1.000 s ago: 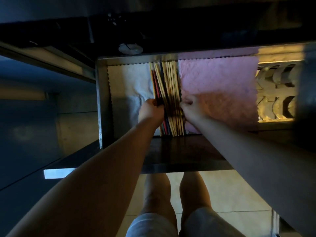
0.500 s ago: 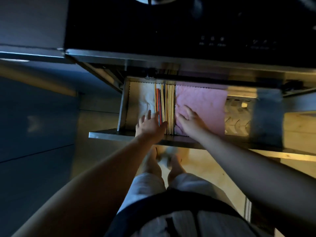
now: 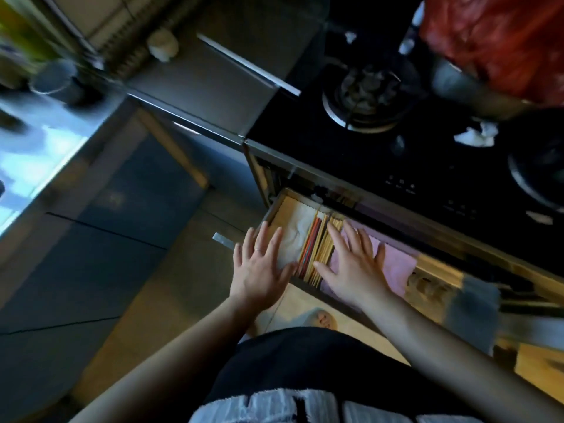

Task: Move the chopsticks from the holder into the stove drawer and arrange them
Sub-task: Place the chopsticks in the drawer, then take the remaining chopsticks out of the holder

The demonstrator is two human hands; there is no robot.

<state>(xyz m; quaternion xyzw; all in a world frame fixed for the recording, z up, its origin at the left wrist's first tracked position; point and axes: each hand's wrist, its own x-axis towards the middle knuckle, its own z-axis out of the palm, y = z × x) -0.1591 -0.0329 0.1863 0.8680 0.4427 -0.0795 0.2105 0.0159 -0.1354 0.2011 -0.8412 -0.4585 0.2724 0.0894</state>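
Chopsticks [image 3: 317,254] lying side by side in a neat row inside the open drawer [image 3: 276,206] under the stove [image 3: 412,160], red and dark ones on the left of the row, pale wooden ones on the right. Flanked by a white cloth [image 3: 294,230] to the left and a pink cloth [image 3: 396,267] to the right, both lining the drawer floor. Left hand [image 3: 259,267] spread wide and flat, fingers apart, over the drawer's front left corner, thumb just beside the red sticks; holding nothing. Right hand [image 3: 354,267] likewise wide and flat, palm down over the pink cloth, thumb reaching across the near ends of the wooden sticks; holding nothing. Whether either palm actually presses down, cannot tell. Further right in the drawer, a wooden rack [image 3: 427,285], blurred. Above, a burner [image 3: 363,99] on the black stove top, a red bag [image 3: 500,41] at the far right, scraps of white paper [image 3: 476,135] near it. To the left, a grey tabletop [image 3: 225,71], blurred.
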